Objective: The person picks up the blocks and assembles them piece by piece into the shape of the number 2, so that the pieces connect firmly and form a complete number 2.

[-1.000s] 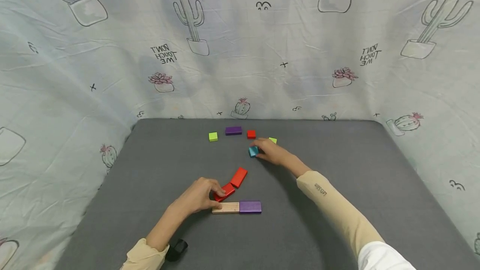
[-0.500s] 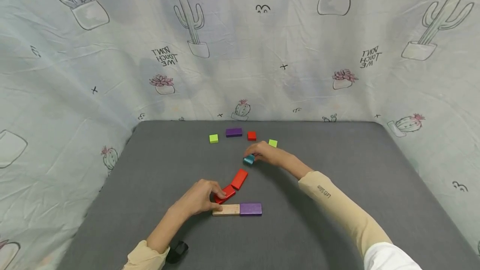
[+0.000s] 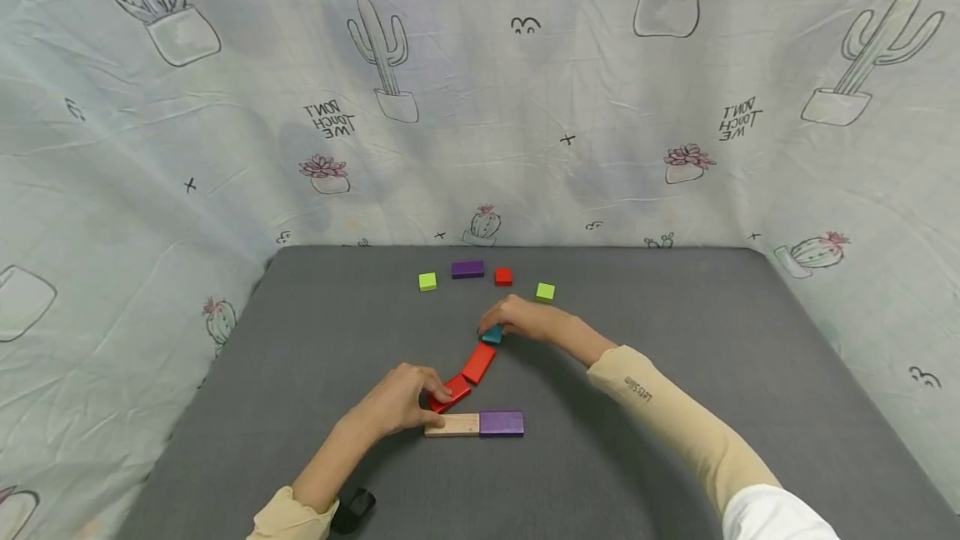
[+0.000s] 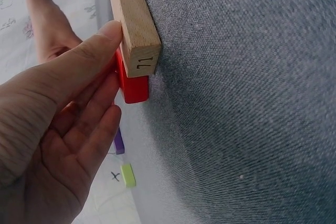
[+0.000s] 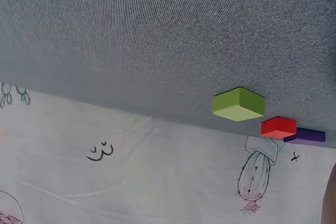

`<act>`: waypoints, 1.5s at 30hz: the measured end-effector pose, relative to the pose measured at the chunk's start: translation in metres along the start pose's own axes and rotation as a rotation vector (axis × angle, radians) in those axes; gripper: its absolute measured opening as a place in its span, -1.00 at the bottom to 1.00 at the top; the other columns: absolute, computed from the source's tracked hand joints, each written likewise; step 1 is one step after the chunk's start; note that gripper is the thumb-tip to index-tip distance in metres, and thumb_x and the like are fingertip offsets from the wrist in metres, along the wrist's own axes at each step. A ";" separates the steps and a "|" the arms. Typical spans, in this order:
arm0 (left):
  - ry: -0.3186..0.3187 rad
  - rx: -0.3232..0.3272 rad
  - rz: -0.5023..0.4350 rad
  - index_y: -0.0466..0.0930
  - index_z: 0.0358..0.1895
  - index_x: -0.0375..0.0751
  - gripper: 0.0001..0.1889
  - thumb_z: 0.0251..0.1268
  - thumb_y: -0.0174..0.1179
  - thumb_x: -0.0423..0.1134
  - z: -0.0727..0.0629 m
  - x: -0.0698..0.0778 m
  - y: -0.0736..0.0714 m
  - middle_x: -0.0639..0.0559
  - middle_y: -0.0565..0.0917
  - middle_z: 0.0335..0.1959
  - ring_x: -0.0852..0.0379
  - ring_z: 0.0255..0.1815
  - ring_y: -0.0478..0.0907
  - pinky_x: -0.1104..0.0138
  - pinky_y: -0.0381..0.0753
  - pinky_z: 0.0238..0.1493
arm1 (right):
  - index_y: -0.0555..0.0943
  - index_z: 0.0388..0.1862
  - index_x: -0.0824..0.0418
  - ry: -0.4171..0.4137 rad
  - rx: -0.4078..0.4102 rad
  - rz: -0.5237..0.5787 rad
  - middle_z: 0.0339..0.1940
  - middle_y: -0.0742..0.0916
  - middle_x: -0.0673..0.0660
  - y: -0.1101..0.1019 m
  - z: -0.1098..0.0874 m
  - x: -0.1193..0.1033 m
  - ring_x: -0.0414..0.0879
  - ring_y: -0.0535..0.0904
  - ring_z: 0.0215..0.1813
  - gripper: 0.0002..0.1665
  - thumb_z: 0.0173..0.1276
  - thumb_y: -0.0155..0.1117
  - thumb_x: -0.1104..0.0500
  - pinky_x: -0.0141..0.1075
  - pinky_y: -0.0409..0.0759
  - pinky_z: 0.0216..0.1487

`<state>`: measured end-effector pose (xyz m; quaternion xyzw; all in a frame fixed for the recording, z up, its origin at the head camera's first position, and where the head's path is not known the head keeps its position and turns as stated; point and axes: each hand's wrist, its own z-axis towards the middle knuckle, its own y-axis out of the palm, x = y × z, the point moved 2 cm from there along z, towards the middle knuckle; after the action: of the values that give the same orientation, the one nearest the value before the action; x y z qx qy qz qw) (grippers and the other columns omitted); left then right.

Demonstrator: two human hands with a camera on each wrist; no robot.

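My right hand (image 3: 522,317) pinches a small blue block (image 3: 492,335) at the upper end of a red block (image 3: 478,362), its fingers hiding part of it. A second red block (image 3: 452,392) lies slantwise just below that one. My left hand (image 3: 397,403) rests there with fingertips on this lower red block and its thumb on the plain wooden block (image 3: 461,425). In the left wrist view the thumb lies straight along the wooden block (image 4: 135,24), marked 71 on its end. A purple block (image 3: 501,423) sits end to end with the wooden one.
Toward the back of the grey table (image 3: 675,407) lie a lime green block (image 3: 427,282), a dark purple block (image 3: 468,270), a small red block (image 3: 503,277) and another lime green block (image 3: 545,292). A cactus-print cloth (image 3: 465,132) hangs behind.
My right hand has brought the blue block toward me and slightly left, up to the upper red block. The left hand stays in place.
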<state>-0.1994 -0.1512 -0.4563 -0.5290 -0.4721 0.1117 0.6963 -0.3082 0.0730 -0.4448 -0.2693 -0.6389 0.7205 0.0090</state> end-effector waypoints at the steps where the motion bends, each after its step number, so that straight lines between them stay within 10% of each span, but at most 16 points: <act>1: 0.000 0.000 0.002 0.79 -0.24 -0.16 -0.69 -0.18 0.56 -0.24 0.000 0.000 0.000 0.16 0.70 -0.27 0.14 -0.16 0.63 0.24 0.61 -0.10 | 0.66 0.00 0.35 0.001 -0.008 0.001 0.03 0.70 0.22 0.000 0.000 -0.001 0.04 0.59 0.13 -0.63 0.19 0.28 0.50 -0.23 0.52 0.14; 21: 0.021 -0.010 -0.005 0.79 -0.25 -0.16 -0.70 -0.17 0.55 -0.25 0.002 0.002 -0.001 0.15 0.71 -0.26 0.12 -0.13 0.64 0.23 0.62 -0.09 | 0.61 0.10 0.37 0.029 0.021 -0.031 0.10 0.66 0.21 -0.002 -0.007 0.007 0.04 0.55 0.18 -0.45 0.11 0.23 0.64 -0.20 0.51 0.15; 31: 0.029 -0.010 0.004 0.79 -0.25 -0.15 -0.71 -0.16 0.55 -0.24 0.002 0.001 -0.001 0.17 0.70 -0.26 0.12 -0.12 0.63 0.23 0.61 -0.09 | 0.29 0.41 0.33 0.583 0.080 -0.045 0.36 0.33 0.45 -0.027 -0.055 0.051 0.36 0.18 0.38 -0.17 0.23 0.41 0.18 0.15 0.28 0.28; 45: 0.028 0.004 -0.002 0.79 -0.26 -0.15 -0.71 -0.16 0.55 -0.23 -0.003 0.000 -0.002 0.16 0.70 -0.26 0.12 -0.13 0.63 0.24 0.62 -0.12 | 0.60 0.01 0.41 0.427 0.124 -0.151 -0.05 0.67 0.28 -0.028 -0.037 0.058 0.14 0.56 0.00 -0.63 0.20 0.37 0.37 -0.05 0.52 0.02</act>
<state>-0.1984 -0.1540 -0.4544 -0.5286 -0.4628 0.1044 0.7039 -0.3525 0.1326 -0.4426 -0.3658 -0.5952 0.6826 0.2143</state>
